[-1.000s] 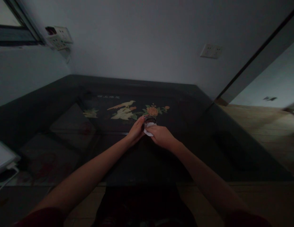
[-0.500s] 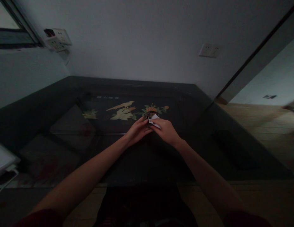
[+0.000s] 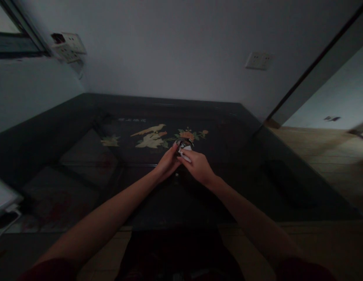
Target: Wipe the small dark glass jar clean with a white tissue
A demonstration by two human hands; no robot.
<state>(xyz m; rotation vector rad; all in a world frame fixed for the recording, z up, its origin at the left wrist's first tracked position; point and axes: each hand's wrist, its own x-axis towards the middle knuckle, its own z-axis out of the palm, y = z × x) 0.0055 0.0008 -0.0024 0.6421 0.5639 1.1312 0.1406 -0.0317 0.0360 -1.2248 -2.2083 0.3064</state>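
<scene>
Close together over the middle of the dark tabletop, both hands work on one small object. My left hand is closed around the left side of a shiny dark curved band, which looks like a watch strap or bracelet; its exact kind is too dim to tell. A white tissue is pinched in the fingers of my right hand and presses against the inner side of the band. The band's lower part is hidden behind my fingers.
The glossy dark table carries a bird-and-flower picture. A dark flat object lies on its right side. At the left edge is a white device with a cable. Wall sockets sit behind the table.
The right hand with the tissue has shifted slightly left and down. More of the band's curved upper edge shows now above the fingers.
</scene>
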